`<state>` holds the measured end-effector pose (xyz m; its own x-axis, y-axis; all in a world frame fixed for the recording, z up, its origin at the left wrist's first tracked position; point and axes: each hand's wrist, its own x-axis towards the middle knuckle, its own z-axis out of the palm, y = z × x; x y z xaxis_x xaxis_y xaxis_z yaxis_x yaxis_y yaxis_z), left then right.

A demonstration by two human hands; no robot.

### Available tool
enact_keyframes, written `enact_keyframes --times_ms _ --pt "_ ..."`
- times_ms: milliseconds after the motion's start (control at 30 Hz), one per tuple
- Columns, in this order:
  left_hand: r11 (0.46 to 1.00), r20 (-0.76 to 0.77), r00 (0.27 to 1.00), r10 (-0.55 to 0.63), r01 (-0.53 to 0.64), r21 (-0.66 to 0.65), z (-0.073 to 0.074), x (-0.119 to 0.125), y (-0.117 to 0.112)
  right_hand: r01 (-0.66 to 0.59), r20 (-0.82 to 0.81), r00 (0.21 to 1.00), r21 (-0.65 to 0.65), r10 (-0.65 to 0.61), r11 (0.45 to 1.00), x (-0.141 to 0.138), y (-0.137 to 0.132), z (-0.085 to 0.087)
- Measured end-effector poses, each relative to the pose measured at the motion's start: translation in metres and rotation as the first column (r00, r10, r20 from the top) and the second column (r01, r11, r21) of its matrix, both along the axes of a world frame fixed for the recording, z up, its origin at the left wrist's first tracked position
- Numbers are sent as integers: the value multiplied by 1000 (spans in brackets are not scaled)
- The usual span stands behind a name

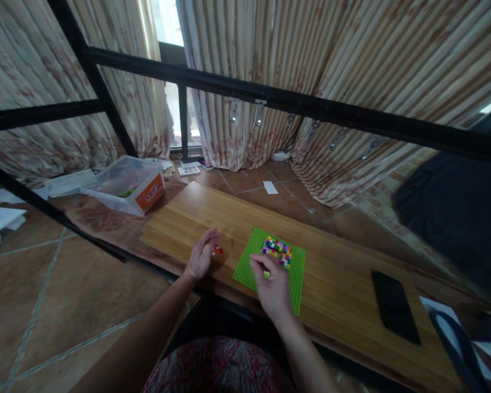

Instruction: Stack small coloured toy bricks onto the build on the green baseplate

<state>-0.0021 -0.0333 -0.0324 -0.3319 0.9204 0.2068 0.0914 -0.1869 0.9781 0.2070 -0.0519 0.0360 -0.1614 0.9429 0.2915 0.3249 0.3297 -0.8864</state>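
Note:
A green studded baseplate [297, 273] lies on a wooden board [343, 267]. A patch of small multicoloured bricks [277, 251] is fixed on the plate's far part. My right hand [272, 286] rests on the plate's near left part, fingers pinched on a small yellow-green brick [266, 274]. My left hand [202, 254] lies on the board left of the plate, fingers curled, touching a few loose small bricks [217, 250], red among them.
A black phone [395, 305] lies on the board to the right. A clear plastic box [126, 185] with an orange label stands on the floor at the back left, with papers [67, 183] beside it. Black metal bars [270, 101] cross above. Curtains hang behind.

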Motion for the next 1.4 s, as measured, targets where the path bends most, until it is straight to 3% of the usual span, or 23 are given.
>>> enact_keyframes --times_ms 67,267,500,667,800,1167,1300,1400 --pt "1000 51 998 29 -29 9 -2 -1 1 -87 139 987 1 86 996 -21 -2 -10" --pt "1000 58 998 24 -24 -11 -5 -2 3 -119 424 901 39 91 992 -64 19 -40" --pt "1000 -90 996 -9 9 0 -8 -2 2 -133 549 831 51 83 990 -78 33 -47" --pt "989 -376 917 -135 148 6 8 1 -5 -105 473 879 50 69 993 -70 31 -44" --pt "980 -516 841 -161 199 19 17 3 -7 -69 407 912 36 49 997 -64 32 -41" --pt "989 -593 804 -39 116 93 9 6 -4 62 363 929 42 -73 997 -72 28 -40" --pt "992 -603 798 -13 86 92 7 5 -3 40 246 968 13 -42 999 -66 19 -26" --pt "992 -622 783 -24 95 81 6 5 -2 10 46 999 -96 -6 995 -51 9 -9"
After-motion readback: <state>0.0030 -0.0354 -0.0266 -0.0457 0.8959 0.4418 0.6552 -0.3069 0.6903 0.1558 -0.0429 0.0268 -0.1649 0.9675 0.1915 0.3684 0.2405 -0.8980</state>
